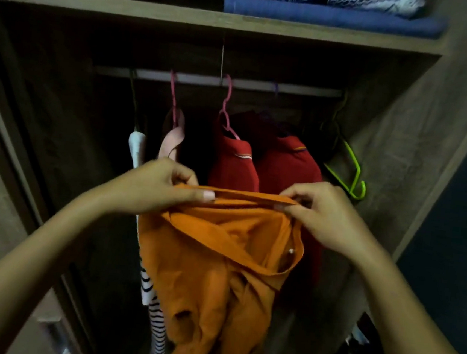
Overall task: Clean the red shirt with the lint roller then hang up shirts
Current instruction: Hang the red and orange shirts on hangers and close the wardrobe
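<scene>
Folded blue fabrics [333, 13] lie on the wardrobe shelf [100, 4] at upper right of the frame. An empty lime-green hanger [350, 171] hangs at right of the rail [201, 80]. Dark clutter at lower right is indistinct.

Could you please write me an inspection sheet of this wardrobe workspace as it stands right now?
Surface: no table; work is done in front of an open wardrobe with a rail.
Job's things: orange shirt held up by its top edge; two red shirts hang on the rail; no lint roller seen.
Clutter: empty green hanger at the rail's right end; pink garment, white garment and striped garment hanging at left; folded blue fabrics on the top shelf.
Grippers: left hand and right hand both pinch the orange shirt.
Cables: nothing seen.
Surroundings: dim; dark items on the floor at lower right, unclear.
</scene>
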The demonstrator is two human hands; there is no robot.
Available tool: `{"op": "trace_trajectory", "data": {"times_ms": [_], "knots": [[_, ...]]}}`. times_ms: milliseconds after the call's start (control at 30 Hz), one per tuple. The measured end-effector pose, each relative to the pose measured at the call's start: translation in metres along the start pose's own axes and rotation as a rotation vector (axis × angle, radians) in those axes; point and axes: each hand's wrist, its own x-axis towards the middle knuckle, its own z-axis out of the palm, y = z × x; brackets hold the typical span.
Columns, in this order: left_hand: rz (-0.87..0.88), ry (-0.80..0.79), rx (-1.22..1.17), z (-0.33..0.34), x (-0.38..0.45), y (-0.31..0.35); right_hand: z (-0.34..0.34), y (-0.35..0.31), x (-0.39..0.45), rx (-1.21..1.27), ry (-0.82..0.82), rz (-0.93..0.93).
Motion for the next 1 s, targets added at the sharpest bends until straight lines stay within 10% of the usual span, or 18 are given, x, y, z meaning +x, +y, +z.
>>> {"op": "trace_trajectory", "data": {"times_ms": [100,400,567,1000], "knots": [[0.053,-0.120,-0.231,0.000,-0.007,-0.003,-0.011,0.002,-0.010,0.032,0.025,0.007],[0.230,0.347,-0.077,0.017,0.032,0.031,-0.025,0.008,0.009,0.345,-0.029,0.035],[0.214,0.441,-0.020,0.020,0.056,0.048,-0.019,0.064,0.066,-0.205,0.352,0.319],[0.133,0.413,-0.043,0.026,0.050,0.019,-0.002,0.098,0.118,-0.350,0.424,0.531]]}}
